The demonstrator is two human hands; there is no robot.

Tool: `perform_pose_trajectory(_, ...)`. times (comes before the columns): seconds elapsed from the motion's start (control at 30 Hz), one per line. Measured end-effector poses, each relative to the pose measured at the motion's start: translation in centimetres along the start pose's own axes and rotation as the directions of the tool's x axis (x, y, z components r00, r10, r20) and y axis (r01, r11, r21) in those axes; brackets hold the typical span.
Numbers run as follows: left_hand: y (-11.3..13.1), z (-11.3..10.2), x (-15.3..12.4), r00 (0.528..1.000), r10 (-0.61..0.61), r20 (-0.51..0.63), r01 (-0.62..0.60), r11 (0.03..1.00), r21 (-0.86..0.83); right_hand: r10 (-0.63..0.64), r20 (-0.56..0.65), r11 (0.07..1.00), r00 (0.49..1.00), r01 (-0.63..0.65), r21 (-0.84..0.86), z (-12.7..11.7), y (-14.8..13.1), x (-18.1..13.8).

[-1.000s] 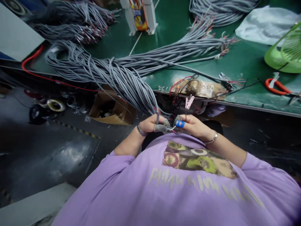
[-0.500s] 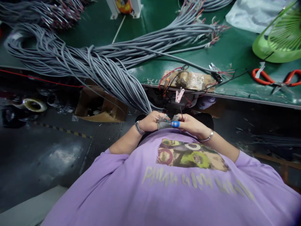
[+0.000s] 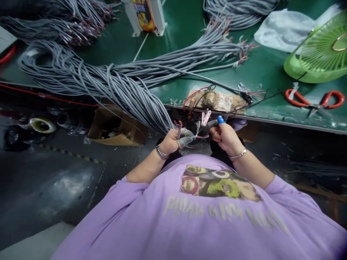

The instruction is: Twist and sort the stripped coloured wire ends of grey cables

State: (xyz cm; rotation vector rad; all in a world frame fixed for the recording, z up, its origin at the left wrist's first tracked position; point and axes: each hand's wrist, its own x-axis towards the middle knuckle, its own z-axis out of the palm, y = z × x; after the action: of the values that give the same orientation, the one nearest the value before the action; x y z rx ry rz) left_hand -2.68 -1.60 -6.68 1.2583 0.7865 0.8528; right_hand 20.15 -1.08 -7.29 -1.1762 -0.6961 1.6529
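Before the near edge of the worktop [image 3: 271, 68], left hand [image 3: 172, 141] pinched on wires [image 3: 202, 137], ends projecting beyond the grip; right hand [image 3: 225, 137] partly curled, hold undeterminable.

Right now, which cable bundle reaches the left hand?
The middle bundle, draping off the bench to the left hand. The back-left bundles and back-right coil lie clear of that hand.
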Motion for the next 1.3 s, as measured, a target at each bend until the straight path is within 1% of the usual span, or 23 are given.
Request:
perform_pose_trajectory(0.13,-0.6,1.0,1.5,0.989,0.019,-0.149,-0.024,0.999,-0.029,-0.002,0.079,1.0,0.997,0.003,-0.01,1.4,-0.7,1.3)
perform_pose_trajectory(0.23,-0.9,1.3,2.3,0.98,0.036,-0.198,-0.044,0.998,-0.036,-0.006,0.13,1.0,0.992,0.007,-0.004,2.2,-0.9,2.0)
perform_pose_trajectory(0.3,-1.0,1.3,2.6,0.979,0.039,-0.2,-0.047,0.998,-0.036,0.009,0.131,1.0,0.991,-0.012,0.026,2.5,-0.9,2.3)
perform_pose_trajectory(0.4,-1.1,1.3,2.8,0.983,0.028,-0.183,-0.035,0.999,-0.032,0.044,0.109,0.994,0.993,-0.054,0.091,2.7,-0.9,2.4)
perform_pose_trajectory(0.5,-1.2,1.5,3.0,0.986,0.019,-0.165,-0.022,1.0,-0.019,0.071,0.12,0.986,0.99,-0.087,0.139,2.9,-0.9,2.5)
perform_pose_trajectory(0.57,-1.2,1.6,3.1,0.988,0.019,-0.156,-0.02,1.0,-0.001,0.072,0.116,0.983,0.991,-0.091,0.162,3.1,-1.0,2.5)
perform_pose_trajectory(0.77,-1.0,1.8,3.3,0.99,0.012,-0.138,-0.008,1.0,0.029,0.101,0.051,0.964,0.994,-0.11,0.243,3.7,-1.5,2.4)
perform_pose_trajectory(0.87,-0.5,2.2,3.4,0.992,0.022,-0.121,-0.017,0.999,0.04,0.11,0.049,0.959,0.993,-0.119,0.258,3.8,-1.3,2.4)
perform_pose_trajectory(0.97,-0.1,2.5,3.5,0.991,0.054,-0.122,-0.05,0.998,0.036,0.097,0.073,0.963,0.993,-0.112,0.246,3.5,-0.8,2.4)
perform_pose_trajectory(1.03,0.1,2.5,3.3,0.992,0.047,-0.113,-0.045,0.999,0.027,0.088,0.094,0.966,0.992,-0.108,0.233,3.2,-0.5,2.4)
perform_pose_trajectory(1.17,-0.1,2.0,2.1,0.999,0.014,-0.052,-0.012,0.999,0.038,0.073,0.146,0.971,0.987,-0.104,0.216,2.4,-0.1,2.0)
perform_pose_trajectory(1.3,-0.6,1.2,0.4,0.998,0.041,0.056,-0.048,0.99,0.131,0.108,0.136,0.971,0.985,-0.134,0.2,1.8,0.1,1.3)
